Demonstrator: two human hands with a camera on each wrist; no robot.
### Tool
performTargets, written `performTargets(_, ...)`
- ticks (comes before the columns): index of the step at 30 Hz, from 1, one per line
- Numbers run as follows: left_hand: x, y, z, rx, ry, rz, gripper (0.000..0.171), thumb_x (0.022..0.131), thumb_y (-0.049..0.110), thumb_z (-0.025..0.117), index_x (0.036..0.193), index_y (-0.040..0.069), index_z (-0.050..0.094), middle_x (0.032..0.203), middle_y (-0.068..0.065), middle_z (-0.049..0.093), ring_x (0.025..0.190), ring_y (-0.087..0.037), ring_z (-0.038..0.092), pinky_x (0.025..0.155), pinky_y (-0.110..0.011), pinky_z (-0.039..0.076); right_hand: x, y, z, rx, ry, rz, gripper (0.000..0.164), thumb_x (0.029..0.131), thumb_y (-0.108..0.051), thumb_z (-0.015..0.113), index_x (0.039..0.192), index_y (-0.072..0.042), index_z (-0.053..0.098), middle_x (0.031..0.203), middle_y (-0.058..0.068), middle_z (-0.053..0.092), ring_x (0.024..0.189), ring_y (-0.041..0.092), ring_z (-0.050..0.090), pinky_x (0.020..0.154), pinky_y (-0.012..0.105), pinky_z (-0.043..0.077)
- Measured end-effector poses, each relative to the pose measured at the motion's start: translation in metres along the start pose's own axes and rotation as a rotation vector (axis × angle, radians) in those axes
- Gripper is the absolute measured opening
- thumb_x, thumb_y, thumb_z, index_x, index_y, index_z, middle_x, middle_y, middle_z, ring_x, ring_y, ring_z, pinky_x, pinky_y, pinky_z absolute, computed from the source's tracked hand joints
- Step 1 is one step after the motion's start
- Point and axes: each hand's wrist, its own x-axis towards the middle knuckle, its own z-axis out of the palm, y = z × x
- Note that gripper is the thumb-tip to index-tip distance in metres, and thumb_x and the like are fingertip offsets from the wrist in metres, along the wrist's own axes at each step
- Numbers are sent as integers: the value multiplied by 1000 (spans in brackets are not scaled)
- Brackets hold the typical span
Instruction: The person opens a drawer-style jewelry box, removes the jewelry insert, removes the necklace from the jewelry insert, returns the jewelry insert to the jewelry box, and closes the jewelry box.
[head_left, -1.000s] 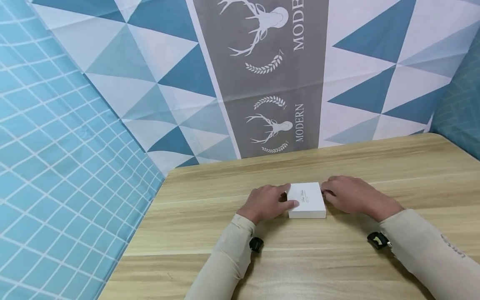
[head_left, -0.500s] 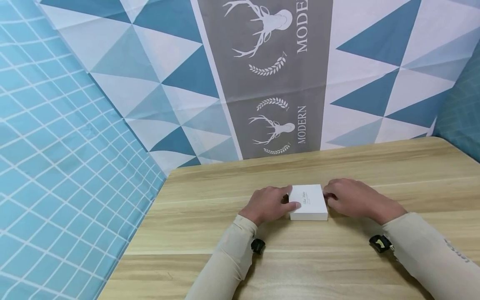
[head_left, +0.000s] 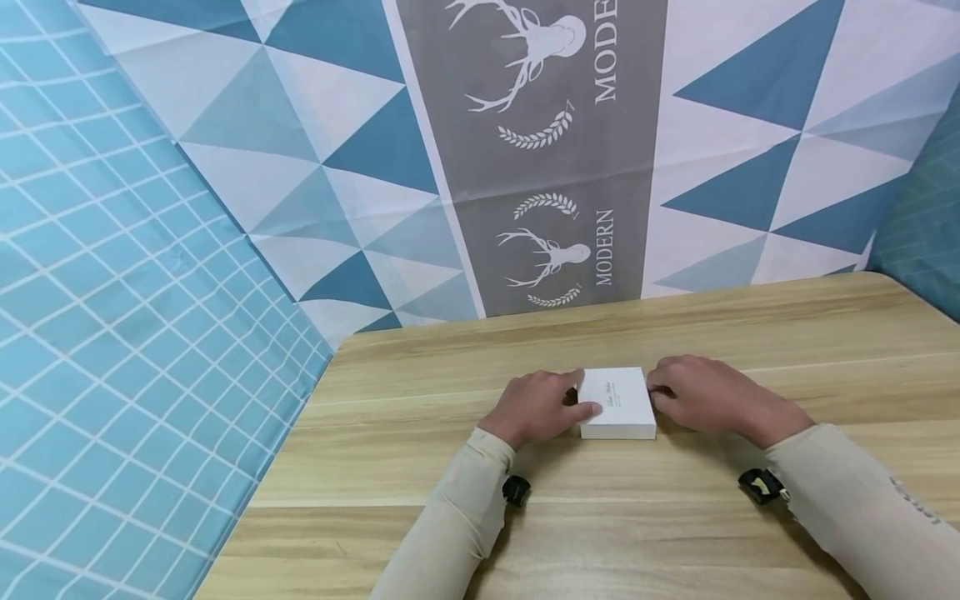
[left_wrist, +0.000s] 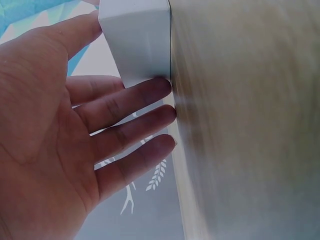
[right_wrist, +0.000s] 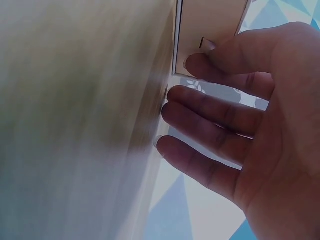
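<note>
A flat white box with small dark print on its top lies on the wooden table. My left hand holds it from the left, thumb on the top face and index finger at the far left corner. In the left wrist view the other fingers of that hand extend along the end of the box, close to the tabletop. My right hand is at the opposite side. In the right wrist view its thumb and index finger pinch at a small tab on the box's side, partly hidden by the fingertips.
The wooden table reaches back to a patterned cloth wall with deer prints and blue triangles. A blue checked cloth hangs along the left edge. Darker teal cloth stands at the right.
Both hands keep their places at the box, which has not visibly moved on the table. The whole head view shifts slightly.
</note>
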Motion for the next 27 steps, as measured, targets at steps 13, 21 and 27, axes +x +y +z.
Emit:
performTargets(13,0,0,1,2,3,-9,60,97,56,57,145,18,55,91,0,68,74,-11,55,64,-30,45,0,3,2,1,12,-5,25,90,-10,63,72,-27,60,77,-11,54,67,10,45,61,33,40)
performTargets(21,0,-1,0,-2,12,9,48,94,61,59,121,20,60,71,4,57,66,-12,53,56,-29,41,0,2,1,-6,9,7,26,91,-11,63,72,-28,59,79,-11,56,68,10,47,61,33,40)
performTargets(27,0,-1,0,-11,13,9,44,94,61,60,111,21,59,67,4,53,63,-12,51,54,-28,39,0,2,1,-9,9,16,24,91,-12,63,73,-27,62,81,-10,58,69,10,48,61,33,40)
